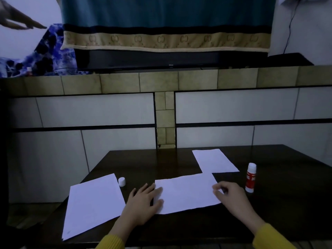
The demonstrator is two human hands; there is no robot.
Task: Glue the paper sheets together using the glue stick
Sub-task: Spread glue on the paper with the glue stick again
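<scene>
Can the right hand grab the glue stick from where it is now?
Probably yes. The glue stick stands upright just beside the right hand, with only bare table between them. The hand would first have to let go of the paper sheet.

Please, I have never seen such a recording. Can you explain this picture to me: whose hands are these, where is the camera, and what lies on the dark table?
The camera sits on a person's head and looks down. The left hand presses flat on the middle sheet; the right hand pinches its right edge. A far sheet touches or overlaps its corner. Another sheet lies apart at left on the table. The glue stick stands uncapped at right; its white cap stands at left.
</scene>
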